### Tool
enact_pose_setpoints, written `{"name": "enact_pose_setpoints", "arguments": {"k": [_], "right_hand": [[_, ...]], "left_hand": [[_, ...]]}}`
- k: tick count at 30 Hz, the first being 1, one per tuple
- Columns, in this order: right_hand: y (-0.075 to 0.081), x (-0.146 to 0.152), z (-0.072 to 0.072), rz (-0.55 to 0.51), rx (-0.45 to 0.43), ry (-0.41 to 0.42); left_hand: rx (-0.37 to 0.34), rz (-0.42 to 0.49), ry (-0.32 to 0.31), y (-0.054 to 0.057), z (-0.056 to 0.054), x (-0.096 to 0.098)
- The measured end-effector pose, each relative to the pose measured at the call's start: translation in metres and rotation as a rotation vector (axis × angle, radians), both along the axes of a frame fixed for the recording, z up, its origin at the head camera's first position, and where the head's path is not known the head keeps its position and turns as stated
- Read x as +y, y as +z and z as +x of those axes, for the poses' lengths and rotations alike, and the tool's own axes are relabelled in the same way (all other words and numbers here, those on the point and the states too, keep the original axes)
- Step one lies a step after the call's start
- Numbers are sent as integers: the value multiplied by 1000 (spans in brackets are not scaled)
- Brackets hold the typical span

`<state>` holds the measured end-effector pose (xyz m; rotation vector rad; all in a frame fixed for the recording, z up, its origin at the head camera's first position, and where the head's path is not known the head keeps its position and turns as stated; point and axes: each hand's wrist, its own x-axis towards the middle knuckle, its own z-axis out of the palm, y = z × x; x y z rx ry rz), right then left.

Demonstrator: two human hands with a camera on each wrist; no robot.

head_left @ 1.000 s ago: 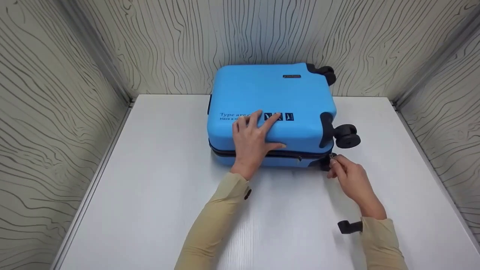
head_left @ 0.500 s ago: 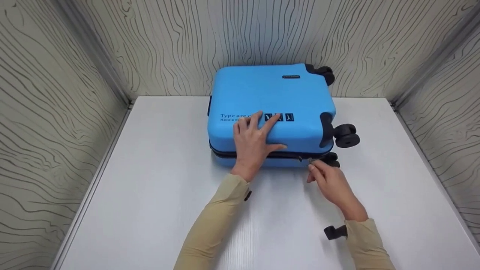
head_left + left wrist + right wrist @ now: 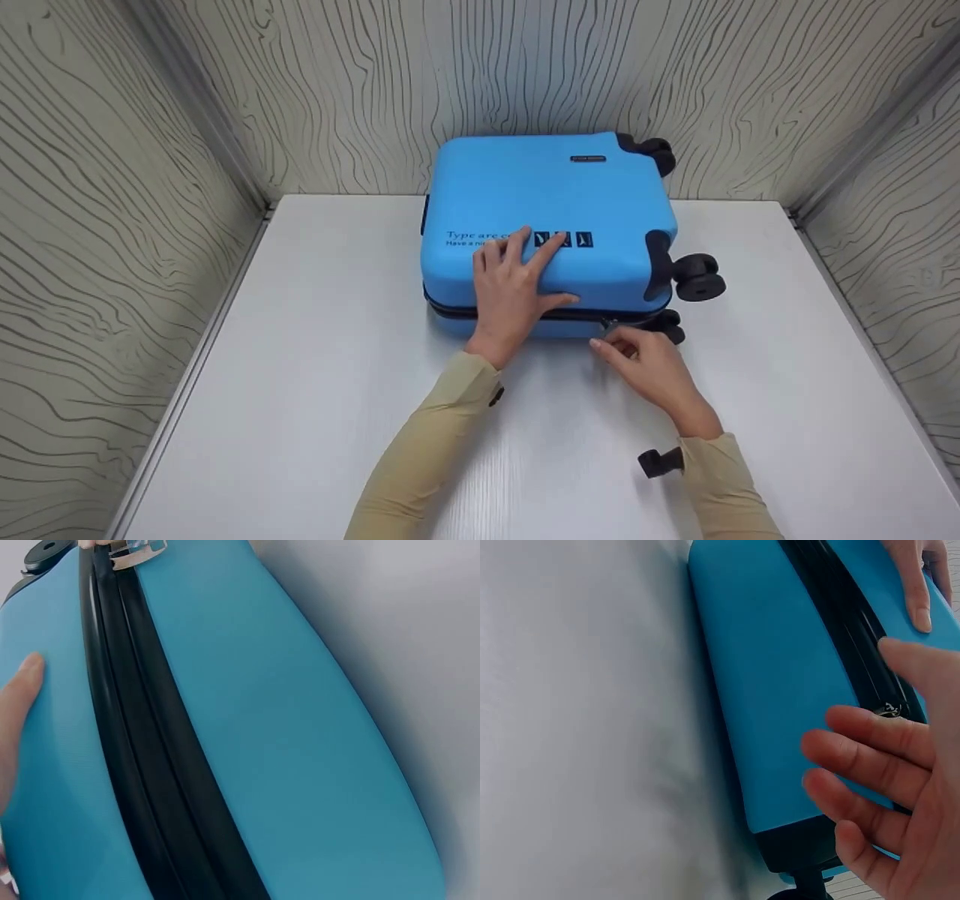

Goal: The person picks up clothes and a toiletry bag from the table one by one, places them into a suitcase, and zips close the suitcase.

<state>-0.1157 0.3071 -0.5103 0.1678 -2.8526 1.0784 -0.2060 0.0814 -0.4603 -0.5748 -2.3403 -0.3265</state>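
White table (image 3: 300, 390) carries a blue suitcase (image 3: 540, 195) lying flat at its far edge, against the wall (wheels toward the right). Left hand (image 3: 514, 289) presses spread fingers on its top. Right hand (image 3: 645, 367) pinches the zipper pull (image 3: 607, 325) on the black zipper (image 3: 142, 765) along the near side.

A blue suitcase (image 3: 285, 735) fills the frame, its black zipper (image 3: 142, 757) running lengthwise down the shell. Left of the zipper, a thumb of the left hand (image 3: 16, 727) lies flat on the blue shell. At the zipper's top end sits a metal pull tab (image 3: 139, 549), with a black wheel (image 3: 46, 551) just left of it.
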Motion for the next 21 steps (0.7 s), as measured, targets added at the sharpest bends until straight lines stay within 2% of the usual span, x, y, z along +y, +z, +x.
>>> {"name": "enact_pose_setpoints", "arguments": {"k": [5, 10, 15, 19, 21], "right_hand": [[2, -1, -1, 8, 47, 7], [16, -3, -3, 27, 163, -17], [44, -11, -11, 31, 333, -13], [71, -17, -21, 32, 459, 10], [82, -20, -27, 43, 498, 20]], "left_hand": [[-11, 10, -9, 0, 0, -1], [-29, 12, -23, 2, 2, -2], [-82, -30, -34, 7, 4, -7], [-170, -69, -74, 22, 4, -14], [-233, -46, -118, 31, 2, -20]]}}
